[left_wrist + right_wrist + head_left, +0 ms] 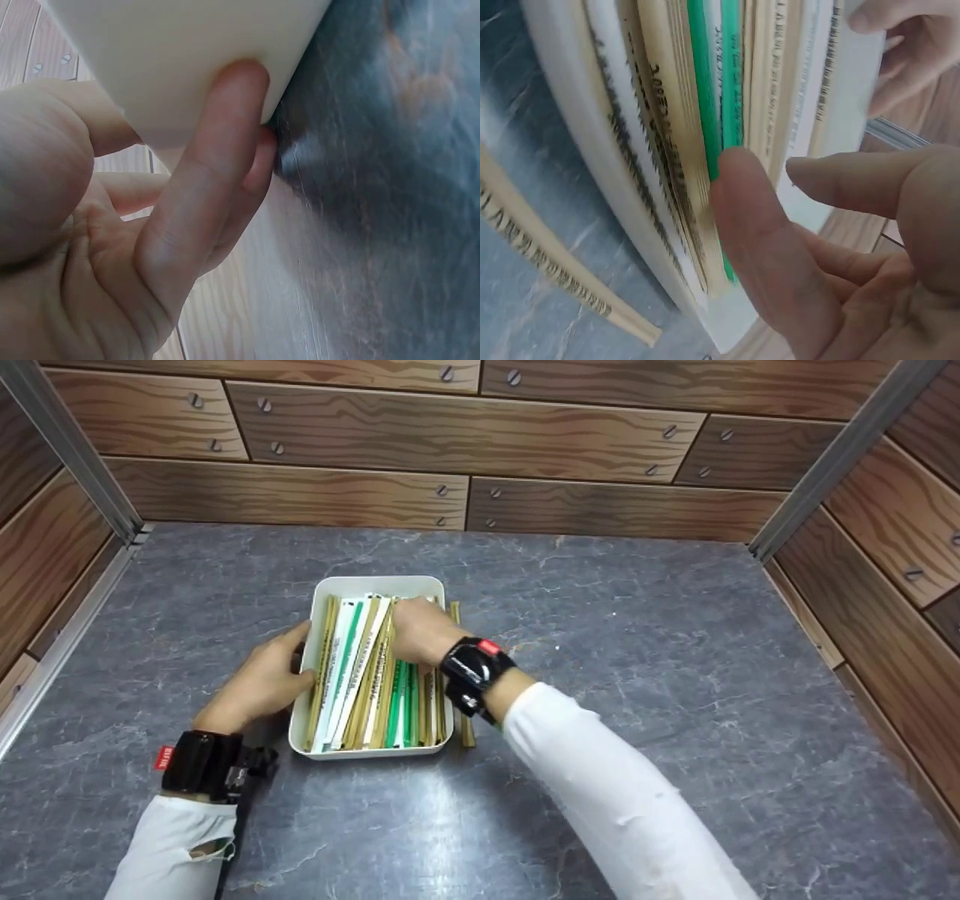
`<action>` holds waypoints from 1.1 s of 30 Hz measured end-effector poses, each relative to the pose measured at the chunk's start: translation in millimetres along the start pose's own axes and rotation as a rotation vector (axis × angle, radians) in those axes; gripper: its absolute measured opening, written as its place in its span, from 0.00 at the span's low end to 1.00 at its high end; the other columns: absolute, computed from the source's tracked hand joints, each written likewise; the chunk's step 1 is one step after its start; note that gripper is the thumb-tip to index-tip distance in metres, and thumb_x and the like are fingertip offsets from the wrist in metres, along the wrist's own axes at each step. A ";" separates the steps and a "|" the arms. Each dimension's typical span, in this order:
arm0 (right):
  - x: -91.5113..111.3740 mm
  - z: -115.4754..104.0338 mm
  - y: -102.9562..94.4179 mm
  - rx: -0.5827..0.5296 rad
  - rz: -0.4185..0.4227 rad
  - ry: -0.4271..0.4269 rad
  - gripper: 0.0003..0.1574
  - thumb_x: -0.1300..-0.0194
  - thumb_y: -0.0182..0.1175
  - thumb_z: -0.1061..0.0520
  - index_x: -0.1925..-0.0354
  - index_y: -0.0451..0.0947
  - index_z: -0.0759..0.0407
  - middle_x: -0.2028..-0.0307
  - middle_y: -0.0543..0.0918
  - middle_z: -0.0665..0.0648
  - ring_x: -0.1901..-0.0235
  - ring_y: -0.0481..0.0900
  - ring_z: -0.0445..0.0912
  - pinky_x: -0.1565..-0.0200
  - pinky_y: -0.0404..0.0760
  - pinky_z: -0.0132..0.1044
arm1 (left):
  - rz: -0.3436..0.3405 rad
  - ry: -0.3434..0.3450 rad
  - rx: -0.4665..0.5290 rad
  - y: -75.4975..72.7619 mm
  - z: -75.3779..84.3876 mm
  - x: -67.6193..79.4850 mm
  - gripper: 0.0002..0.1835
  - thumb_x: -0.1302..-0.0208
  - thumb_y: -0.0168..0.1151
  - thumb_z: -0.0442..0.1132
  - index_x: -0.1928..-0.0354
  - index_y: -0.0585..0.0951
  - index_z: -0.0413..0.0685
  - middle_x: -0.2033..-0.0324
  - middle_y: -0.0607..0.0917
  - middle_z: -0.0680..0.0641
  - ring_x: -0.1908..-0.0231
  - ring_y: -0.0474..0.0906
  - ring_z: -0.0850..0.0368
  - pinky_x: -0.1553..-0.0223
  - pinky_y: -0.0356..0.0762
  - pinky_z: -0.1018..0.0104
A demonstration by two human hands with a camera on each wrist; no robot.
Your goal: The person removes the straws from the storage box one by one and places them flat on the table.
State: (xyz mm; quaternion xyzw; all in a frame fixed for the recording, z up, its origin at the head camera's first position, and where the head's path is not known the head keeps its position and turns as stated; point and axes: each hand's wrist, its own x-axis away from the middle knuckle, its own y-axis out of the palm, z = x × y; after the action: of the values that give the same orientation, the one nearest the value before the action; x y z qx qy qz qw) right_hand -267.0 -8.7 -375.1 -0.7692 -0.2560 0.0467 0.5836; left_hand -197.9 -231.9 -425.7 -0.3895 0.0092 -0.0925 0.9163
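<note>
A white rectangular container (370,754) stands on the grey marbled table, full of long thin wrapped straws (352,682) in tan, white and green with printed lettering. My left hand (259,679) holds the container's left wall, its thumb over the rim and fingers against the outside. In the left wrist view a fingertip (244,79) presses the outer wall. Inside the container, my right hand (424,634) reaches over the straws. The right wrist view shows a finger (742,195) against the green straws, with the thumb apart from it and nothing seen between them.
One tan wrapped straw (468,731) lies on the table along the container's right side, partly hidden under the right wrist. Wood-patterned walls (465,431) border the table (637,622) at the back and both sides.
</note>
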 end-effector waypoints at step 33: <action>3.3 2.5 -6.2 -0.300 0.049 0.074 0.13 0.45 0.60 0.66 0.80 0.69 0.55 0.82 0.78 0.54 0.85 0.78 0.44 0.82 0.79 0.33 | -0.002 -0.017 0.006 1.1 0.7 0.7 0.45 0.36 0.58 0.27 0.20 0.49 0.28 0.29 0.65 0.22 0.37 0.72 0.31 0.35 0.72 0.37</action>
State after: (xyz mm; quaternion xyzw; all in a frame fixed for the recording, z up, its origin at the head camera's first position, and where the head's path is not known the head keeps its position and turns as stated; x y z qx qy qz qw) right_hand -267.2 -3.9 -369.4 -0.8550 -0.2195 -0.0064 0.4699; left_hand -197.0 -230.8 -426.0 -0.3877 0.0007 -0.0901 0.9174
